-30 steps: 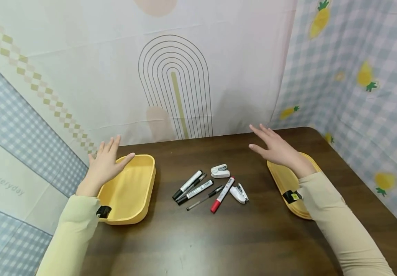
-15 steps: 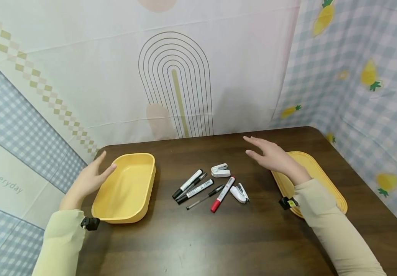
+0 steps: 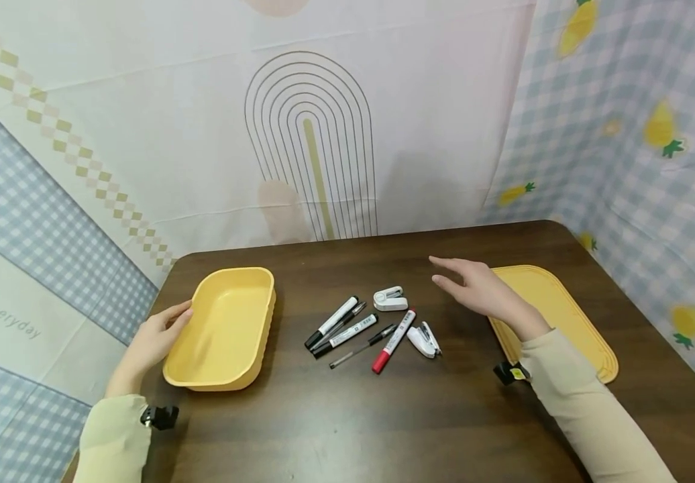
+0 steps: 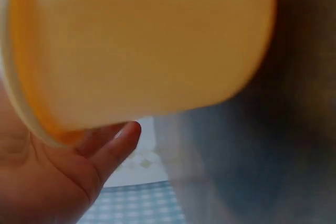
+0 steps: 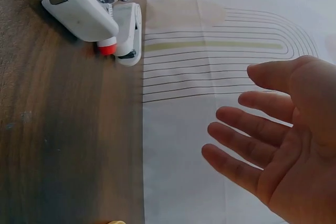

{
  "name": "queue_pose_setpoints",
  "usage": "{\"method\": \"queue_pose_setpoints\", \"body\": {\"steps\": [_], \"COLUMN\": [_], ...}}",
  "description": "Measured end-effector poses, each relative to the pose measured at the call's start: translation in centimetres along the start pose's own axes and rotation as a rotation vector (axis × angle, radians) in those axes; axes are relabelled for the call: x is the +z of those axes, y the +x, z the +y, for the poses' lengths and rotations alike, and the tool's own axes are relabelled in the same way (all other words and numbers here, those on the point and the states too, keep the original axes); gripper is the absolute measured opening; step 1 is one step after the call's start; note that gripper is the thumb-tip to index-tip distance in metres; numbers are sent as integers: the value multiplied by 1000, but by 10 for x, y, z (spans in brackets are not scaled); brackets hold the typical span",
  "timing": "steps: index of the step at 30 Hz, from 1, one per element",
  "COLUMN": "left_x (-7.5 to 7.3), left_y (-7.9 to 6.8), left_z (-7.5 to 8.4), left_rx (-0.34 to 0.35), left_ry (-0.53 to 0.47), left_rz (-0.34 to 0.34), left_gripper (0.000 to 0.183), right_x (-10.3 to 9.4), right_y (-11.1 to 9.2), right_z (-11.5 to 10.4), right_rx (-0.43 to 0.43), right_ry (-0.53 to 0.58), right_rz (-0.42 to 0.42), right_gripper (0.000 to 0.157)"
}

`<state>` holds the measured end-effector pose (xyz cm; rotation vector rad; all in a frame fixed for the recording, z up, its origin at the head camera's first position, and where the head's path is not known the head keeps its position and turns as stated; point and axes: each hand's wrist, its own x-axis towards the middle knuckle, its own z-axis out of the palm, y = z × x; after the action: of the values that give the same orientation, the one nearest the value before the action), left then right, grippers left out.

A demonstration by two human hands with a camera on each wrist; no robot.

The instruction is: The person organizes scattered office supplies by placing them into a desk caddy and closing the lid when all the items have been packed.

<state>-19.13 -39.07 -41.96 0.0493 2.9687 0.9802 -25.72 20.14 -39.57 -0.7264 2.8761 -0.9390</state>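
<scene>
My left hand (image 3: 153, 342) is at the left side of a yellow plastic bin (image 3: 272, 295), its fingertips right at the rim. In the left wrist view, the fingers (image 4: 118, 148) extend fairly straight alongside the bin's wall (image 4: 157, 51); part of the hand is hidden behind the rim. My right hand (image 3: 477, 288) hovers with its fingers spread and holds nothing, overlapping the edge of a flat yellow lid (image 3: 555, 308). Nearest to it are two small white staplers, the far one (image 3: 391, 300) and the near one (image 3: 423, 341).
Mid-table lie a red-capped marker (image 3: 393, 342), black-capped markers (image 3: 347, 335), a clear pen (image 3: 353, 355) and another dark pen (image 3: 347, 318). The brown table (image 3: 335, 429) meets a patterned cloth wall (image 3: 432, 121) at the back.
My left hand has moved from above the bin out to its left side and lowered to the rim. My right hand has sunk a little toward the table. The pens and staplers lie as before.
</scene>
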Motion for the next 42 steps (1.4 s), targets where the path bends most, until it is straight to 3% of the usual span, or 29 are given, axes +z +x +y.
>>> {"method": "queue_pose_setpoints", "body": {"steps": [10,16,28,37,39,42], "left_x": [29,41,62,70,68,61], "left_y": [-6,-1,10,17,16,13], "left_z": [-9,0,27,37,37,33], "left_rx": [-24,-61,-166,-161,-150,-106], "left_ry": [-62,-150,-430,-472,-442,-318], "left_rz": [125,187,214,192,169,138], "left_gripper": [48,47,49,48,49,51], "right_x": [-3,-5,-6,-7,-8,-8], "right_y": [-7,-9,-10,-7,-7,-7], "right_z": [7,10,12,11,10,10], "right_rx": [-18,-17,-1,-10,-9,-6], "right_ry": [-25,-38,-23,-36,-32,-25], "right_rz": [-22,-21,-13,-6,-10,-17], "right_gripper": [51,50,51,50,49,49]}}
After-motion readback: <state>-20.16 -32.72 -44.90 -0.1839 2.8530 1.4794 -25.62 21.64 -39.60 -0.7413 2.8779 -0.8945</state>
